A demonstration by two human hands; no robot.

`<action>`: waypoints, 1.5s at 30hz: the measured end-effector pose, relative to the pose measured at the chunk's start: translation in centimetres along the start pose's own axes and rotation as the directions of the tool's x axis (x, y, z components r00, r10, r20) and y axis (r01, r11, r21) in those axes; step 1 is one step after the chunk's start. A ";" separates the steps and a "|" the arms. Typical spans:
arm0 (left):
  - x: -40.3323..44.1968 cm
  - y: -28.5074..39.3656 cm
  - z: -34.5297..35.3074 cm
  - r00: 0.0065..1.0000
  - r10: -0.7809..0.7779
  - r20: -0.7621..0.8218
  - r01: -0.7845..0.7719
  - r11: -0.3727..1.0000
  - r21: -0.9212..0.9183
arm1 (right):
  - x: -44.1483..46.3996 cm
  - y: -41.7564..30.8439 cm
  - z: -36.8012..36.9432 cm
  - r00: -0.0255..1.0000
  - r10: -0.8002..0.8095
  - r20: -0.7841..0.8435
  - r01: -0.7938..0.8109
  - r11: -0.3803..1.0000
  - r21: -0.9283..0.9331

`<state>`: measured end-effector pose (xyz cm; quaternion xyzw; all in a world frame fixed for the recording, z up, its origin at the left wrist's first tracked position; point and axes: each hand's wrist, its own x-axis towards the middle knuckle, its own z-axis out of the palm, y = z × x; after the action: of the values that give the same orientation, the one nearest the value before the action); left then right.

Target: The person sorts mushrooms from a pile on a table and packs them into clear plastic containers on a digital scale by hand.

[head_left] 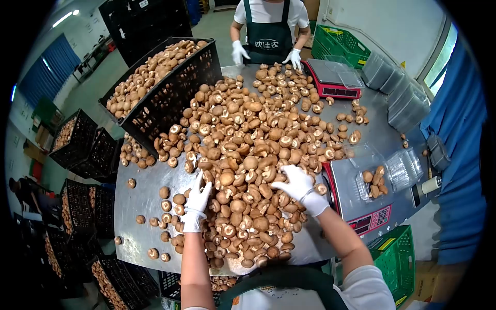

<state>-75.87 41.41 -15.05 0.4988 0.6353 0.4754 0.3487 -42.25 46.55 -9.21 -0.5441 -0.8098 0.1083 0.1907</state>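
Observation:
A large heap of brown shiitake mushrooms [243,150] spreads over the metal table. My left hand [196,202], in a white glove, rests at the heap's left edge with its fingers stretched out and nothing visible in them. On the right side of the heap, my gloved right hand [298,187] lies over the mushrooms, fingers apart, no mushroom seen in its grasp. Right of that hand stands a red-edged scale [356,192]. On the scale, an open clear plastic box [366,192] holds several mushrooms.
A black crate [175,85] full of mushrooms tilts at the table's far left. Across the table a co-worker [267,36] in white gloves stands near a second scale [333,77]. Stacked clear boxes [408,106] line the right edge. Green crates [398,263] and black crates [108,281] stand on the floor.

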 end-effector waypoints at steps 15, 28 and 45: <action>-3.7 6.8 2.0 0.943 0.215 -0.256 -0.143 0.951 0.273 | -1.3 -0.1 -3.4 0.933 0.071 0.353 -0.353 -0.020 0.936; -3.0 4.4 -1.7 0.978 -0.208 -0.017 0.150 0.759 -0.634 | 11.0 -7.5 5.1 0.917 -0.300 0.263 0.385 0.837 -0.389; -8.7 7.7 4.9 0.964 0.197 0.177 -0.264 0.733 0.627 | 1.7 -7.8 -4.2 0.957 -0.278 -0.079 0.284 0.857 0.430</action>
<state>-66.78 34.63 -9.50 0.6856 0.6750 0.2422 0.1250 -47.56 44.94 -2.07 -0.3643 -0.8340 0.2542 0.3274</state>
